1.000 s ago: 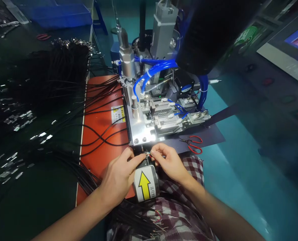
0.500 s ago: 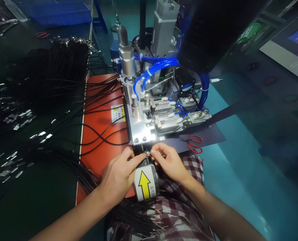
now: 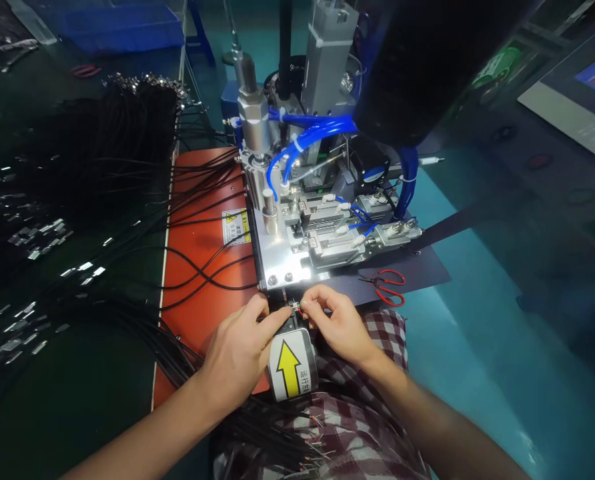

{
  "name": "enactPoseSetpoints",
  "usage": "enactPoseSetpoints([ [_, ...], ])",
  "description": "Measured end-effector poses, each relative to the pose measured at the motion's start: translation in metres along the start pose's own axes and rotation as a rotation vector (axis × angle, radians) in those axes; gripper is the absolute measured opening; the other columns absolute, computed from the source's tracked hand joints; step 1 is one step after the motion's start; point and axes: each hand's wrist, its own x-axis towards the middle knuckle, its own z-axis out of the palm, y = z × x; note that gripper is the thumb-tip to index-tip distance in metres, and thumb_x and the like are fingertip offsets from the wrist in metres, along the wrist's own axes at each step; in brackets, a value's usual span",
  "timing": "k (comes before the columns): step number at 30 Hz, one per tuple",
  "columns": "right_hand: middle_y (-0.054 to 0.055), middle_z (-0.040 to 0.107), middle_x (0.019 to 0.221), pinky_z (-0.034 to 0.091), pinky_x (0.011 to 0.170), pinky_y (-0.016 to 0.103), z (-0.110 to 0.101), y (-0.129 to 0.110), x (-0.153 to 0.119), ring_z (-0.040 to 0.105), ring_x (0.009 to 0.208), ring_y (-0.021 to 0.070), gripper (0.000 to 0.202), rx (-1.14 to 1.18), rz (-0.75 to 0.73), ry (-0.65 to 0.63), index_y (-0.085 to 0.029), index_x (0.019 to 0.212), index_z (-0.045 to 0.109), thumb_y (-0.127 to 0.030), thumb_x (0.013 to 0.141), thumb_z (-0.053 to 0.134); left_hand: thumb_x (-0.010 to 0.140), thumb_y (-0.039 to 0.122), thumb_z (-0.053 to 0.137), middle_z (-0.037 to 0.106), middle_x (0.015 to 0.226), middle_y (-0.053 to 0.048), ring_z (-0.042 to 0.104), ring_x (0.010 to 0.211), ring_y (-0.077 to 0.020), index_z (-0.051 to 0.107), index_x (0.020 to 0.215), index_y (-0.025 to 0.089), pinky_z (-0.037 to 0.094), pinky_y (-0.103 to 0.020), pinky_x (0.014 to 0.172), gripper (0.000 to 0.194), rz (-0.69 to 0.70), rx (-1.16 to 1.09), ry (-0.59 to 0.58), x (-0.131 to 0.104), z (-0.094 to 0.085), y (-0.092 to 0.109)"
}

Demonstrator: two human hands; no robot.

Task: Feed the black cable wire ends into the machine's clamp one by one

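Note:
My right hand pinches thin wires, one of them red, between thumb and forefinger at the front edge of a metal machine. Close against the same spot is my left hand, its thumb stretched to the wire ends and its other fingers curled. What lies inside those curled fingers is hidden. Just below the fingertips sits a white label with a yellow arrow on a rounded machine part. A bundle of black cables with stripped, coloured ends rests on the checkered cloth over my lap.
Red-handled snips lie on the dark plate right of my hands. Black cables cross the orange board at left, beside a big cable pile. Blue air hoses arch over the machine. A blue bin stands far left.

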Motion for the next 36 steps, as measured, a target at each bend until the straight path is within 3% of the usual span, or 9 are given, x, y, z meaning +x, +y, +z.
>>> enactPoseSetpoints([
  [7, 0.000, 0.054, 0.067, 0.041, 0.060, 0.025, 0.003, -0.001, -0.002, 0.050, 0.062, 0.0138, 0.018, -0.058, -0.027, 0.034, -0.019, 0.073, 0.052, -0.027, 0.088, 0.049, 0.086, 0.012, 0.041, 0.051, 0.075, -0.005, 0.053, 0.062, -0.0166, 0.065, 0.105, 0.013, 0.046, -0.026, 0.052, 0.030, 0.042, 0.107, 0.019, 0.002, -0.002, 0.003],
  [36, -0.001, 0.054, 0.068, 0.042, 0.058, 0.025, 0.011, 0.017, -0.004, 0.051, 0.058, 0.0131, 0.013, 0.040, -0.115, 0.108, -0.020, 0.075, 0.053, -0.025, 0.087, 0.051, 0.082, 0.008, 0.045, 0.052, 0.076, -0.006, 0.055, 0.062, -0.0180, 0.066, 0.104, 0.013, 0.048, -0.028, 0.053, 0.030, 0.019, 0.068, 0.025, 0.001, 0.000, 0.004],
])
